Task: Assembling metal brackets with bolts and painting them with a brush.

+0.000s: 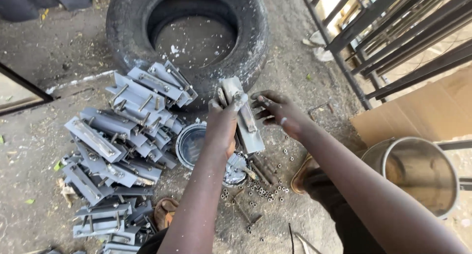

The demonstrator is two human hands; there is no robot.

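Observation:
My left hand (222,123) grips a grey painted metal bracket (245,117) held upright over the ground, its top end near a tyre. My right hand (274,110) is at the bracket's right side, fingers spread and touching it near the top. Below the bracket sits a round grey tin (189,145), partly hidden by my left arm. Small metal nuts and bolts (260,189) lie scattered on the dirt under my hands.
A pile of several grey brackets with bolts (120,146) lies at the left. An old tyre (189,30) lies behind. A metal bucket (418,173), cardboard (418,111) and a dark metal gate frame (393,32) stand at the right.

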